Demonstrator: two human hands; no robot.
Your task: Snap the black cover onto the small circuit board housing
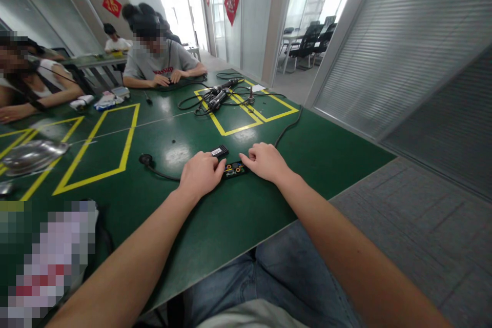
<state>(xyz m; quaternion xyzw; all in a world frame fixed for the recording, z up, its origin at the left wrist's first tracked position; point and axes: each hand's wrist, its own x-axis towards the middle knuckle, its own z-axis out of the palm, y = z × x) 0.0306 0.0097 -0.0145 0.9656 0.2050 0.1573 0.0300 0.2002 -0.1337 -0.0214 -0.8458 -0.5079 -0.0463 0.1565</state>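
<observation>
Tools [219,98], black and tangled in their cords, lie across the yellow tape [243,128] toward the far end of the green worktop [346,159], where a co-worker [169,64] in a grey shirt sits; a silver dish [36,156] lies well off to the left. A plug [146,159] rests nearer, its cable [165,176] running in under the left hand [202,173], and another cord [289,129] bends from behind the right hand [265,159] toward the worktop's right edge. A small black cover [219,151] with a white label lies just beyond the circuit board [235,169], beside the left fingers. The board is between the hands, in from the worktop's near edge, parts facing up, its long axis running roughly from hand to hand. Fingers on both hands are bent at its ends, but I cannot tell whether they grip it or only rest there. Both its ends are covered, whether either cord reaches it is hidden, and a pixelated thing [49,261] at the lower left cannot be made out
</observation>
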